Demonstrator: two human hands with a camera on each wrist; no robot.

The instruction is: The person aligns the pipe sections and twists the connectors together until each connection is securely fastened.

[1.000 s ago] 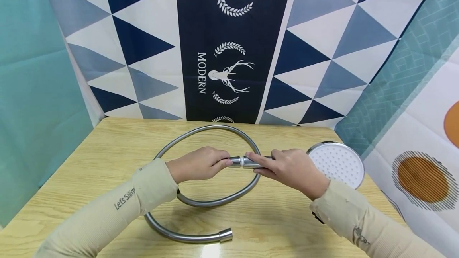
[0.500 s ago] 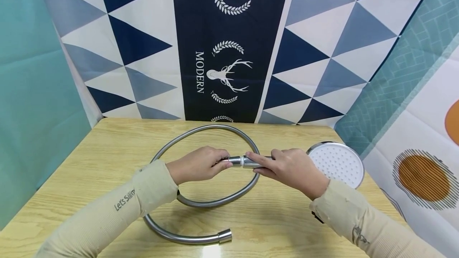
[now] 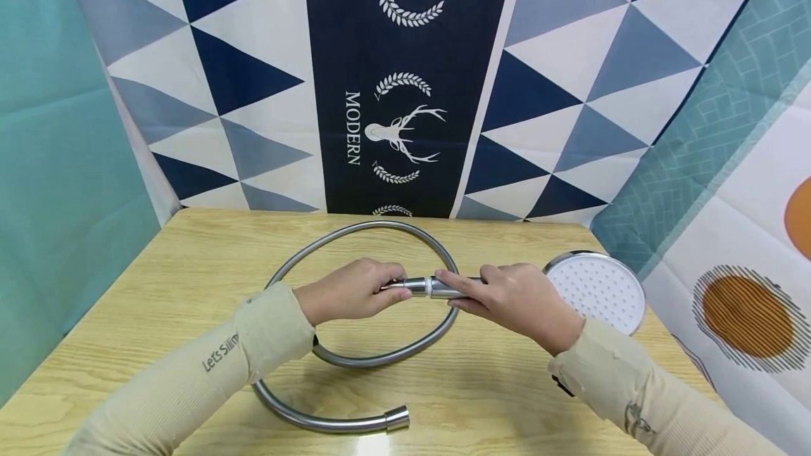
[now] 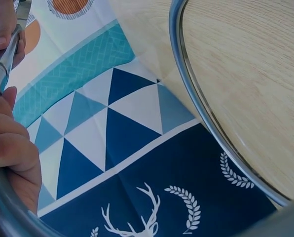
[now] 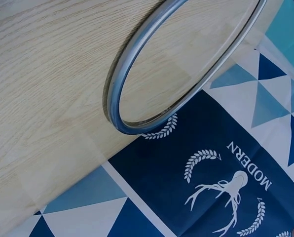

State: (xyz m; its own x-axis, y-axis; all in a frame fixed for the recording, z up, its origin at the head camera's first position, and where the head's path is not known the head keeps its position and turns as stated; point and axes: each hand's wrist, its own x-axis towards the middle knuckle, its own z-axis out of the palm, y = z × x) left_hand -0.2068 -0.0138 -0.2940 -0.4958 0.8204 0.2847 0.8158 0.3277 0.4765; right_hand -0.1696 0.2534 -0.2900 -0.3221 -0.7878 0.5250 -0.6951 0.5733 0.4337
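Observation:
In the head view, my left hand (image 3: 355, 290) holds the metal connector (image 3: 415, 286) at one end of a grey shower hose (image 3: 380, 224), between thumb and fingers. My right hand (image 3: 522, 298) grips the chrome handle of a shower head (image 3: 595, 290), its index finger stretched along the handle. Connector and handle meet end to end, with a white ring (image 3: 428, 287) showing at the joint. How far they are screwed together I cannot tell. The round white spray face tilts upward at the right. In the left wrist view the hose passes close under the left hand (image 4: 11, 148).
The hose loops over the wooden table (image 3: 209, 266), and its other metal end (image 3: 398, 417) lies near the front edge. Behind the table hangs a patterned cloth (image 3: 405, 90). A teal cloth (image 3: 70, 146) borders the left, and a white cloth with orange circles (image 3: 747, 315) the right.
My left thumb and fingers have shifted slightly apart at the connector, and a bit more metal shows between them. The right hand and shower head stay almost in place.

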